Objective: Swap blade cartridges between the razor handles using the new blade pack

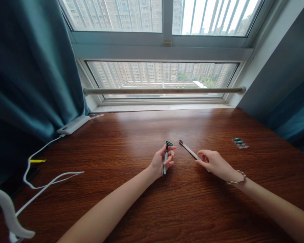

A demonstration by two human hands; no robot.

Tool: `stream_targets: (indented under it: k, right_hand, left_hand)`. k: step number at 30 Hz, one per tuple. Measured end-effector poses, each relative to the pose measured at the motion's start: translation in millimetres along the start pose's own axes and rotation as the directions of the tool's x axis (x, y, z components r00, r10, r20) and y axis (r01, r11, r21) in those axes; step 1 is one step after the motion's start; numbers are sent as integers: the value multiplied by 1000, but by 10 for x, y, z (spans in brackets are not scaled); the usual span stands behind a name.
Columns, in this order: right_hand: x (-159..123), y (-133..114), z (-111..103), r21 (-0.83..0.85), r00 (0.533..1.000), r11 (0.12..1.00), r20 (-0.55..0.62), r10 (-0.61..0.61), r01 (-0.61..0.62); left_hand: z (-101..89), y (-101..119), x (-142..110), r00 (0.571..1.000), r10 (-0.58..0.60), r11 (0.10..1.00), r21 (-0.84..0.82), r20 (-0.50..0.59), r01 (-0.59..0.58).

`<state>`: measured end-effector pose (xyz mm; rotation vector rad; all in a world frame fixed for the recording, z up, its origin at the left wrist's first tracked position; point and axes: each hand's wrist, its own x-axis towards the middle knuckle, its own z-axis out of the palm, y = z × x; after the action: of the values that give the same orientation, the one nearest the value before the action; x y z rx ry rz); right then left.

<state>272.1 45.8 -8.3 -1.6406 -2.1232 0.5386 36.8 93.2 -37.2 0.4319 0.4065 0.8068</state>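
A razor [165, 158] with a white and black handle and a green strip on its head stands nearly upright, its head at the top. My left hand [157, 162] is closed around its handle, palm turned up. To the right of it, a slim toothbrush [190, 150] with a pale handle and dark bristles slants across the wooden table [131, 131], its head pointing away to the left. Thumb and fingers of my right hand [216, 164] pinch the near end of this handle, which they partly hide. Whether the brush head touches the tabletop, I cannot tell.
A clear packet with green pieces [240, 143] lies at the right. On the left are a white power strip [74, 125], a white cable [52, 182] and a curved white object [8, 216]. Behind the table runs a metal rail [164, 90] before the window; a blue curtain [38, 67] hangs left.
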Motion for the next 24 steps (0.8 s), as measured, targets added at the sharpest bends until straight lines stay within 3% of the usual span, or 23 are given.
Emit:
stream_targets:
  k: [3,7,12,18,24]
  right_hand:
    - [41,-73,137,-85,1000,996,-2,-14,14]
    - [49,52,123,-208,999,978,-51,-4,-7]
    - [-32,448,-92,-316,984,937,-140,108,-147]
    - [-145,1021,-446,-392,925,844,-247,288,-367]
    - [-227,1325,-592,-415,864,761,-304,400,-499]
  left_hand:
    - [11,-3,-8,1000,4,1000,6,-10,-4]
    - [3,-6,-10,1000,2,1000,11,-5,-2]
    - [-12,-11,-10,1000,-3,1000,16,5,3]
    - [25,-19,-18,999,-5,999,43,-36,7]
    - [45,-20,-25,999,6,998,57,-40,-4]
